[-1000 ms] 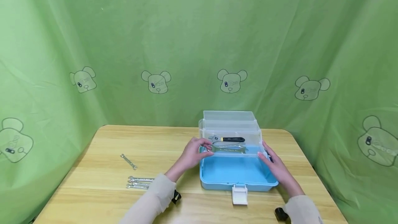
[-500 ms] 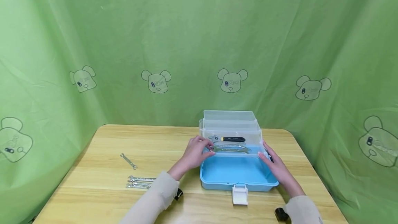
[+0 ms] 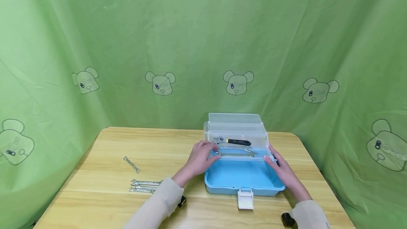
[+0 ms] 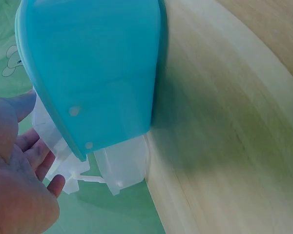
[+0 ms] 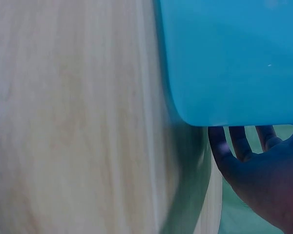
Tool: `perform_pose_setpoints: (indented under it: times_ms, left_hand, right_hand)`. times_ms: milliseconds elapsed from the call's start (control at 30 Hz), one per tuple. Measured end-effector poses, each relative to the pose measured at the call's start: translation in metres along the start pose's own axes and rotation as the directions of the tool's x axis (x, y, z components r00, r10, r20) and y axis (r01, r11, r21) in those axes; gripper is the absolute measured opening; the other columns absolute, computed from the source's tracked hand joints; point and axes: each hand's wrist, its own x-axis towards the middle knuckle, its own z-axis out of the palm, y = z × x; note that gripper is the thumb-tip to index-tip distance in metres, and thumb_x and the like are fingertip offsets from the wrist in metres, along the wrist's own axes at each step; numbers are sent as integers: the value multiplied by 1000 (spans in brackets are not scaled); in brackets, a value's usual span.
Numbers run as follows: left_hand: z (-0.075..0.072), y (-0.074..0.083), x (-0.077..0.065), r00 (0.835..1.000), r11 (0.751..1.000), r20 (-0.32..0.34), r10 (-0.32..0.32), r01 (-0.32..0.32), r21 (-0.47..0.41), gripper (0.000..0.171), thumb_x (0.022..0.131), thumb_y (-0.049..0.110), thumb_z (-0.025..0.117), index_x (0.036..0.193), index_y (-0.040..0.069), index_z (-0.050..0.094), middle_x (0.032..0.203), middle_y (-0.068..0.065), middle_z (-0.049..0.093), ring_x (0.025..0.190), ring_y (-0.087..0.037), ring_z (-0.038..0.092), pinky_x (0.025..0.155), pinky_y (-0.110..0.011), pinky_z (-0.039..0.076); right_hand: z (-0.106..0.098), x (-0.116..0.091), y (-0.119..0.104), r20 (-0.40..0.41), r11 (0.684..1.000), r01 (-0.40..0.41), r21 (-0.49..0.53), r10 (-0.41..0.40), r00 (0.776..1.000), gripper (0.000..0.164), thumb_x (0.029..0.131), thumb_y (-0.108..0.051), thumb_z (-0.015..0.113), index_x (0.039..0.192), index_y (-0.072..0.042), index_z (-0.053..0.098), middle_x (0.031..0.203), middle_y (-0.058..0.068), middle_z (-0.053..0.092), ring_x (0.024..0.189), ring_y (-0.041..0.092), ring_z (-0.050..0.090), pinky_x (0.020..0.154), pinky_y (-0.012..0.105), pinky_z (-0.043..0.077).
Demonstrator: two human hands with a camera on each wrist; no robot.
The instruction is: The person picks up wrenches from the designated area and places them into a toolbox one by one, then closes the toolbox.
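Observation:
A blue toolbox (image 3: 244,191) stands with its clear tiered trays (image 3: 238,128) raised at the back. In the lowest tray are an adjustable wrench (image 3: 239,142) with a black handle, a silver open-end wrench (image 3: 235,148) and, at the front, a golden-looking open-end wrench (image 3: 236,154). My left hand (image 3: 201,158) is at the tray's left end, thumb and fingertips apart beside the front wrench's left end. My right hand (image 3: 283,170) holds the right end of the tray, thumb at its front corner; its other fingers are mostly hidden behind the box.
Several silver wrenches (image 3: 144,183) lie grouped on the wooden table (image 3: 105,204), partly behind the left sleeve. One small wrench (image 3: 131,164) lies alone farther back. A white latch (image 3: 245,199) hangs off the box front. Green cloth (image 3: 190,38) surrounds the table.
The front wrench has shifted slightly right and settled level in the tray. My left hand has moved slightly right, its thumb and fingers now spread apart. My right hand has stayed put.

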Motion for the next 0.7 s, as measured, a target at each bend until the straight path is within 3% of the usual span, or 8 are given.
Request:
perform_pose_setpoints:
  times_ms: [300,700]
  left_hand:
    - [0,-4,-2,1000,1000,-5,19,-19,22,31,102,36,66,127,18,68,129,4,70,133,-21,53,120,-47,36]
    - [-18,-7,-15,997,996,38,63,-61,-72,40,104,34,64,139,15,62,140,0,66,136,-22,54,118,-46,41]
  right_hand:
    - [2,2,0,1,1000,0,-6,0,1000,81,104,-63,45,164,-41,-6,174,16,-9,155,56,-2,116,81,12]
    - [0,-2,-2,3,1000,-23,-9,23,1000,81,105,-63,44,164,-41,-7,174,15,-11,155,56,-3,116,82,12]
